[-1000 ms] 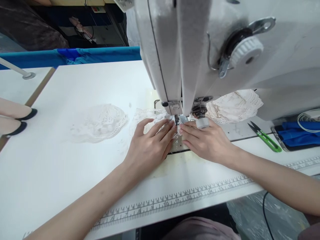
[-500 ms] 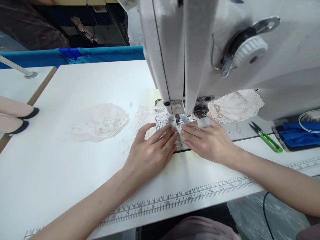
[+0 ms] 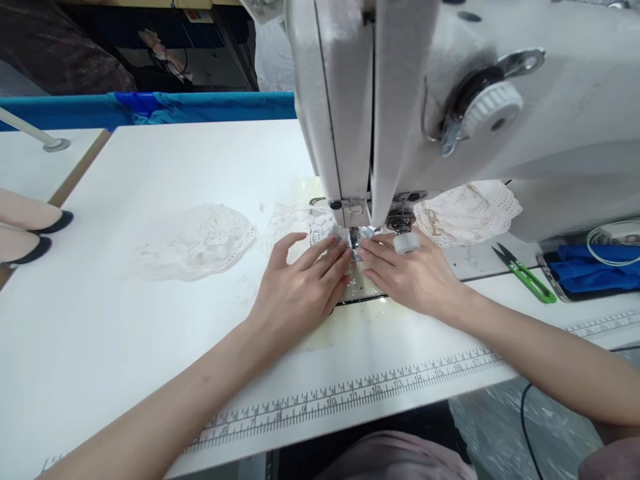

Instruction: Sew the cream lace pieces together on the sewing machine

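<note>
A piece of white lace (image 3: 291, 220) lies under the needle area of the sewing machine (image 3: 345, 113), partly hidden by my fingers. My left hand (image 3: 304, 283) lies palm down, its fingertips pressing the lace just left of the presser foot (image 3: 354, 237). Its thumb is spread from the fingers. On the other side, my right hand (image 3: 410, 275) rests flat with its fingertips close to the foot, at the lace's near right edge. Part of that hand sits behind the machine's white knob (image 3: 407, 243). Neither hand is wrapped around anything.
Another white lace piece (image 3: 210, 240) lies to the left, and a gathered lace bundle (image 3: 467, 213) is behind my right hand. Green thread snips (image 3: 530, 279) and a blue cloth (image 3: 600, 267) lie at the right. A printed ruler (image 3: 330, 403) runs along the table's front edge.
Both hands have moved slightly forward, toward the presser foot, and less lace shows between the fingertips. The whole view has shifted a little.
</note>
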Tool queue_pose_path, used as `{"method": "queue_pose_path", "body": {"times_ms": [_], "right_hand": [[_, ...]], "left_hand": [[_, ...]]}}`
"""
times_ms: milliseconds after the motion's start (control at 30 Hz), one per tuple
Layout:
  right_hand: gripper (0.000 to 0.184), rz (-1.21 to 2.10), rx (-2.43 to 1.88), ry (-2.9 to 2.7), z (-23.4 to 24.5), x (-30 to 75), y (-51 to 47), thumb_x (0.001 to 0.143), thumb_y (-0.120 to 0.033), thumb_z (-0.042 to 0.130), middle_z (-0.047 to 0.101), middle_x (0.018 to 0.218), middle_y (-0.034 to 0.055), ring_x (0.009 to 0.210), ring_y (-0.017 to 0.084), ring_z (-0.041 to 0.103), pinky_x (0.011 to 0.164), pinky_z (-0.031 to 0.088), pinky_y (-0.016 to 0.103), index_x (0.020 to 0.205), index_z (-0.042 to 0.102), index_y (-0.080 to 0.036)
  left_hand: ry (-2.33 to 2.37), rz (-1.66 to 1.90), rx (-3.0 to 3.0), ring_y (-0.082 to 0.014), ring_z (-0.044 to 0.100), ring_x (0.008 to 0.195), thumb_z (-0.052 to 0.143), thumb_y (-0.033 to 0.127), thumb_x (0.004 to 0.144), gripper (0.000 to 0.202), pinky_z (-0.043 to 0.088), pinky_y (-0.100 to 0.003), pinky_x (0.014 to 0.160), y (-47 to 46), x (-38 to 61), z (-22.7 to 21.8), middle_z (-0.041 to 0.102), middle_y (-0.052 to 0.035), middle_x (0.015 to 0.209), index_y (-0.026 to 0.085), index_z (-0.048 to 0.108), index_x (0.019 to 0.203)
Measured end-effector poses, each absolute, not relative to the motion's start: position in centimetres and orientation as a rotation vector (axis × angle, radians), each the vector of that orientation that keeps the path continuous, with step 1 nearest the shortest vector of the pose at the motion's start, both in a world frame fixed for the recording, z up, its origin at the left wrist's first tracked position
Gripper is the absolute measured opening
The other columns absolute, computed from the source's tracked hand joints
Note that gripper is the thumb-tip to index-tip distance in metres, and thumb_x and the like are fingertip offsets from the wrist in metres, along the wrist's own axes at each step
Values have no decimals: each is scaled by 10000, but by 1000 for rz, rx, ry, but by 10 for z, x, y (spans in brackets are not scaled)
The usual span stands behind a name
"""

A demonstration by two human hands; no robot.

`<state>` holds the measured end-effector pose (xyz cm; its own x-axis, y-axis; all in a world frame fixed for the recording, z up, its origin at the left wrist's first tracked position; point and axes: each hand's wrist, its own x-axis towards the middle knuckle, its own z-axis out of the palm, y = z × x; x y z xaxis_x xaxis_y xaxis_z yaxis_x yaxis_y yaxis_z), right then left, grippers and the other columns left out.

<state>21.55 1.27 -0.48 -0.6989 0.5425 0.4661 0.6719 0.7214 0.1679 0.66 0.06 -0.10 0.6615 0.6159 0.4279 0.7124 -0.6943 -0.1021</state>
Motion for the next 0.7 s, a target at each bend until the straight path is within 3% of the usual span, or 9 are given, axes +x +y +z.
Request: {"method": "queue_pose_path", "body": {"times_ms": [167,467,700], "right_hand": [[280,-523,-928,-2521,-6,216,13,976,-246,433,742,968,33,913,170,637,1030,380,387,1018,699,-170],[278,-504,-998,-2559,-5,216,11,972,-249,442,738,1000,53,963,179,626,1071,333,387,1087,683,-170],[277,-571,-970,-2505,-7,219,16,964,-282,468,752,919,9,936,179,645,1039,364,402,900,728,-213]], "left_hand": [[-1008,-514,-2537,-232,619,1132,506,219,931,258,363,-457,972,-3,6,-1,689,-72,1153,180,591,1172],[-1073,-515,-2563,-224,620,1126,495,242,940,252,365,-468,982,-3,7,0,681,-55,1171,200,602,1164],[-1077,-547,-2569,-240,607,1142,497,265,938,276,379,-474,981,2,6,-3,680,-73,1175,165,613,1168]]}}
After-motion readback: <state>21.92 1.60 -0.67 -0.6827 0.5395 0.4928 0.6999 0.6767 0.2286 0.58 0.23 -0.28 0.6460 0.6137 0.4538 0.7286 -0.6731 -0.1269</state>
